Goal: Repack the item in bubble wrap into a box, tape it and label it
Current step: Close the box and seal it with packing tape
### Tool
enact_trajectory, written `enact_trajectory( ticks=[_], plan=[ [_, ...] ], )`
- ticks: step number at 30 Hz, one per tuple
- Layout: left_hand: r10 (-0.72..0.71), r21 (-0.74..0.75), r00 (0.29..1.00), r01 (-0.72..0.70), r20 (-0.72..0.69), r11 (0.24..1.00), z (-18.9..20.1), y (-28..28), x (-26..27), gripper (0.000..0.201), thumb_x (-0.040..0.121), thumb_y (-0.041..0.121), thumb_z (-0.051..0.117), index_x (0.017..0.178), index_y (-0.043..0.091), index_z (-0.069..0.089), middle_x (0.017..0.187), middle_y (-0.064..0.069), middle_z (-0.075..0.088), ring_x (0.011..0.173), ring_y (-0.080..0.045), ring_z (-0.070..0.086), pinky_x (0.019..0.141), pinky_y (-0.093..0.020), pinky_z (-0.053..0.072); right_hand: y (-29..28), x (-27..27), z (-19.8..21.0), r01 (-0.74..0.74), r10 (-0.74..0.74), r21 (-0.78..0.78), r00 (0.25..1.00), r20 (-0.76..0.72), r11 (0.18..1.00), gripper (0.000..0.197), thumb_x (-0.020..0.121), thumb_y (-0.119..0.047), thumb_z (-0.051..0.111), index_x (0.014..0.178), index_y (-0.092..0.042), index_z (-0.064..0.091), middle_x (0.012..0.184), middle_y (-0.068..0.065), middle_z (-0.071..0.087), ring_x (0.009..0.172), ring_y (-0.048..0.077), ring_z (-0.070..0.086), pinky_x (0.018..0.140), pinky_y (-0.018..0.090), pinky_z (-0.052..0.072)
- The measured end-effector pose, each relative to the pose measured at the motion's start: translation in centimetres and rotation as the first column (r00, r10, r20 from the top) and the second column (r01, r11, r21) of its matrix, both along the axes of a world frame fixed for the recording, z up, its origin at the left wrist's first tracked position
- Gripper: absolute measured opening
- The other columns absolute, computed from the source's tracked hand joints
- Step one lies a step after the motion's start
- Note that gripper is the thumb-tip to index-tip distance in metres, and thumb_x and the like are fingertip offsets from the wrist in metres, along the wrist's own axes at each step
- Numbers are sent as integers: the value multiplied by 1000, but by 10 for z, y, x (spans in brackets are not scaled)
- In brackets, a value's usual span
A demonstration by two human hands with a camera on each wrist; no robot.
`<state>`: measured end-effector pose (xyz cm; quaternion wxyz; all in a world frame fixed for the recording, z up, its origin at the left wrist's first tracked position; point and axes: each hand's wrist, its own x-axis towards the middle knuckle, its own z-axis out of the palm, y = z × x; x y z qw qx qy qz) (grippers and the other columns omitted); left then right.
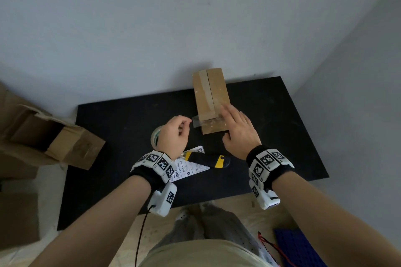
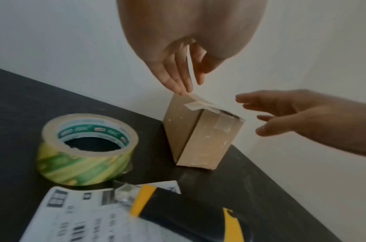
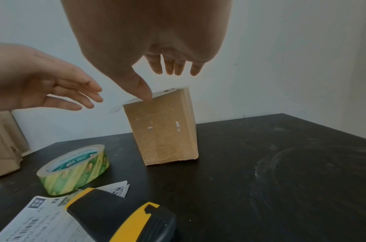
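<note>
A tall brown cardboard box (image 1: 213,93) (image 2: 198,139) (image 3: 165,131) stands upright at the back of the black table (image 1: 282,136), with a pale tape band along its top seam. A clear tape strip (image 1: 197,121) (image 2: 196,104) lies across the near end of the top, and its free end sticks out to the left. My left hand (image 1: 187,124) (image 2: 192,86) pinches that free end between thumb and fingers. My right hand (image 1: 234,123) (image 3: 160,85) lies flat over the box top, its thumb pressing the strip at the near edge.
A green-yellow tape roll (image 1: 154,136) (image 2: 84,147) (image 3: 74,170) sits left of the box. A printed shipping label (image 1: 191,169) (image 2: 74,212) and a yellow-black utility knife (image 1: 208,160) (image 3: 120,217) lie near the front. Open cardboard boxes (image 1: 54,136) stand on the left.
</note>
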<state>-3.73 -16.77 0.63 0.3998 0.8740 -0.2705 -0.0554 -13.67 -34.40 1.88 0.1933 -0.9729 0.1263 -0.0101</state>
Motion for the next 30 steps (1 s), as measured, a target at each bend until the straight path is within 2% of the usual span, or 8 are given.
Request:
enact_trajectory(
  ticks=[3, 7, 12, 15, 18, 20, 24, 30],
  plan=[
    [79, -75, 995, -83, -55, 994, 9, -11, -10, 20, 95, 18, 50, 105, 10, 66, 97, 2, 65, 86, -5, 57, 68, 3, 38, -6, -7, 0, 69, -71, 60, 997, 27, 996, 75, 84, -6, 53, 149, -16, 16, 156, 1, 16, 143, 16, 18, 117, 32, 11],
    [25, -151, 958, -71, -285, 986, 8, -22, -18, 33, 100, 27, 38, 124, 15, 56, 116, 8, 59, 107, -3, 53, 81, 2, 35, -12, -9, 0, 125, -132, 186, 991, 26, 975, 77, 82, 1, 50, 150, -18, 16, 157, -1, 17, 144, 14, 16, 118, 33, 15],
    [-74, -259, 860, -69, -506, 964, -9, -35, -19, 47, 100, 37, 32, 143, 20, 36, 146, 5, 40, 135, -5, 34, 115, -29, 25, -14, -8, -2, 129, -133, 341, 991, -14, 931, 79, 81, 8, 47, 149, -18, 15, 152, 5, 29, 141, 19, 27, 114, 39, 29],
    [-57, -294, 801, -152, -596, 944, -15, -42, -19, 50, 99, 39, 32, 146, 21, 30, 149, 6, 35, 138, -6, 29, 117, -33, 21, -15, -8, -3, 176, -148, 394, 984, -101, 902, 82, 85, 3, 48, 150, -27, 8, 146, 8, 39, 116, 23, 55, 91, 30, 50],
    [-52, -298, 730, -212, -682, 930, -23, -46, -20, 56, 97, 43, 35, 148, 21, 21, 153, 3, 29, 140, -10, 25, 118, -39, 18, -16, -9, -9, 233, -181, 442, 971, -157, 866, 82, 87, 0, 48, 149, -31, 3, 136, 9, 49, 85, 16, 59, 67, 20, 48],
    [-49, -285, 709, -218, -704, 933, -25, -49, -20, 58, 97, 43, 36, 148, 21, 19, 154, 1, 27, 141, -12, 23, 119, -40, 17, -17, -8, -11, 298, -241, 494, 954, -177, 817, 83, 88, -1, 47, 149, -32, 0, 136, 9, 49, 84, 14, 60, 72, 26, 52],
    [-49, -296, 710, -229, -703, 927, -20, -56, -20, 51, 100, 34, 34, 147, 18, 22, 153, 1, 29, 140, -12, 25, 118, -36, 19, -20, -7, -15, 348, -290, 596, 937, -196, 723, 82, 88, 5, 44, 151, -29, 4, 145, 8, 39, 118, 25, 53, 88, 23, 42],
    [-21, -267, 782, -187, -623, 946, -25, -54, -7, 43, 101, 20, 35, 144, 19, 32, 147, -2, 38, 136, -14, 35, 115, -38, 26, -39, 0, -25, 302, -283, 625, 950, -133, 720, 69, 89, 8, 40, 148, -25, 23, 148, 2, 39, 136, 16, 37, 111, 31, 32]
  ],
)
